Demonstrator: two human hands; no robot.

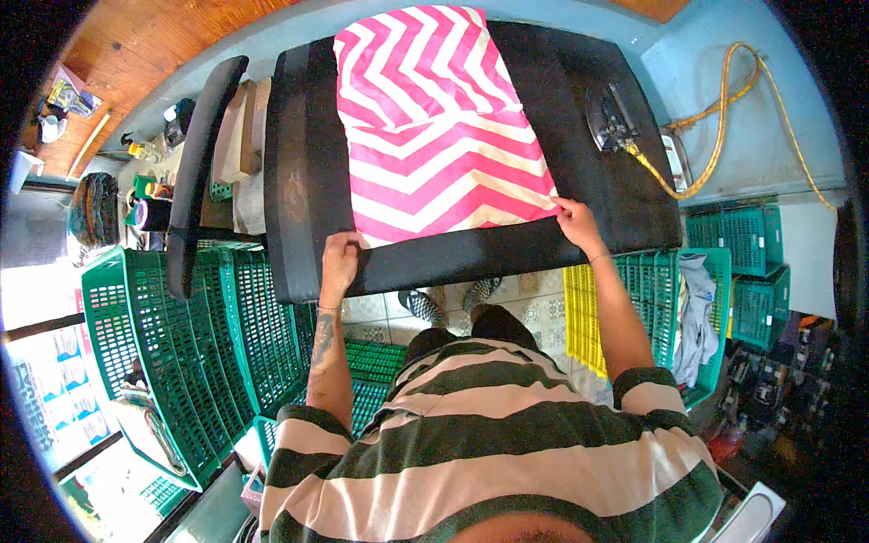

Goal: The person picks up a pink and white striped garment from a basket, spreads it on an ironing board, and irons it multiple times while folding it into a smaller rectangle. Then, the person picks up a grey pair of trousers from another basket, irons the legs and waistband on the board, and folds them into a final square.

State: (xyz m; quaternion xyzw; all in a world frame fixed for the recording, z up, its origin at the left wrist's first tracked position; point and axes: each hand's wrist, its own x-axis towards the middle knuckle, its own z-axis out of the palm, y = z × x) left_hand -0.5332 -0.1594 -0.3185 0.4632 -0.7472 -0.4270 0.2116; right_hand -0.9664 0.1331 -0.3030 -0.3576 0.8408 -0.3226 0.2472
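Note:
A pink and white zigzag-patterned cloth [444, 172] lies flat on a black padded ironing table [303, 181], with a fold line across its middle. My left hand [341, 262] pinches its near left corner. At the near right corner, my right hand [579, 224] grips the cloth between thumb and fingers. Right of the cloth, an iron [613, 118] rests on the black surface, its yellow cord [674, 190] running off to the right.
Green plastic crates [244, 317] stand at the left. At the right are a yellow crate [584, 317] and a green crate holding grey cloth [695, 317]. A narrow black padded board [204, 172] sits left of the table. A blue wall [778, 109] borders the right.

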